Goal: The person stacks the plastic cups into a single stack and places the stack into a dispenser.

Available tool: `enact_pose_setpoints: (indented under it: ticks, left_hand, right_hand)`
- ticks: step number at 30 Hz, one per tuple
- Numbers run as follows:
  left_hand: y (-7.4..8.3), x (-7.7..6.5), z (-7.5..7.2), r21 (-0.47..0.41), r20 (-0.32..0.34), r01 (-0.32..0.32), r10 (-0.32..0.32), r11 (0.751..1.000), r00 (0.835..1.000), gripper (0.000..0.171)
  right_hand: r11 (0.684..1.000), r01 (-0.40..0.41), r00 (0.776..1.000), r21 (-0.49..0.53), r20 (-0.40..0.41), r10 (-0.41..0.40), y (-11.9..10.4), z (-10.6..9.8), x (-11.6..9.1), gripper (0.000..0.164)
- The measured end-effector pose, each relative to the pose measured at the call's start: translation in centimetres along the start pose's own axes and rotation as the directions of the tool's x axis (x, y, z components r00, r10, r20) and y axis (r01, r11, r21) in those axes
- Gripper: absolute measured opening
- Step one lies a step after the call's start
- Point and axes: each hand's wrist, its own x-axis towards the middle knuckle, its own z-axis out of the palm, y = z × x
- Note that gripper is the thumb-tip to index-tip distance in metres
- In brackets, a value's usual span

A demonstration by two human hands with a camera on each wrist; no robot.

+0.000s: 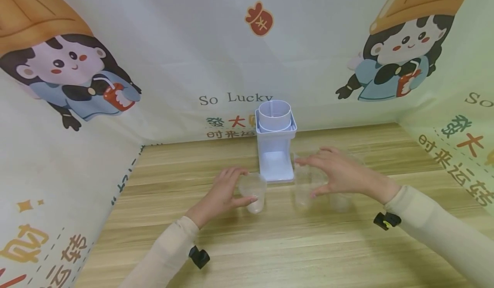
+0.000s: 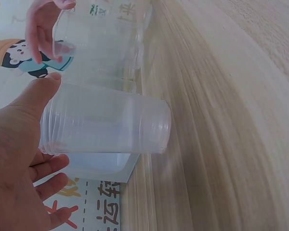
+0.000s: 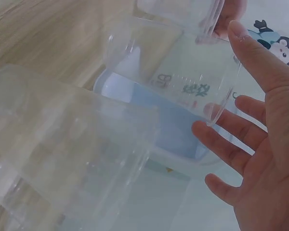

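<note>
My left hand (image 1: 225, 193) curves around a short stack of clear plastic cups (image 2: 106, 120) that stands upright on the table. Its thumb lies along one side of the rims and its index finger along the other, with the remaining fingers loose. My right hand (image 1: 337, 172) is spread around the rim of a tall clear cup (image 3: 173, 72); the thumb looks apart from the wall, and a fingertip shows through it. To the right of that stands a further clear cup (image 1: 340, 202), partly under my right hand. A pale lilac stand (image 1: 275, 151) rises just behind the cups.
A round cup-like container (image 1: 275, 115) sits in the top of the stand. The wood-grain table (image 1: 239, 245) meets a printed cloth backdrop (image 1: 185, 35) at the back and sides. Both sleeves carry a small black clip (image 1: 199, 257).
</note>
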Motion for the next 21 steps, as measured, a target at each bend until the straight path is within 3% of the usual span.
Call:
enact_pose_setpoints:
  ticks: [21]
  left_hand:
    - [0.1,-0.1,-0.1,0.020,0.011,0.002,-0.002,1.000,1.000,0.072]
  right_hand:
    - [0.999,0.014,0.999,0.050,-0.041,-0.012,-0.6,-1.6,1.8,0.086]
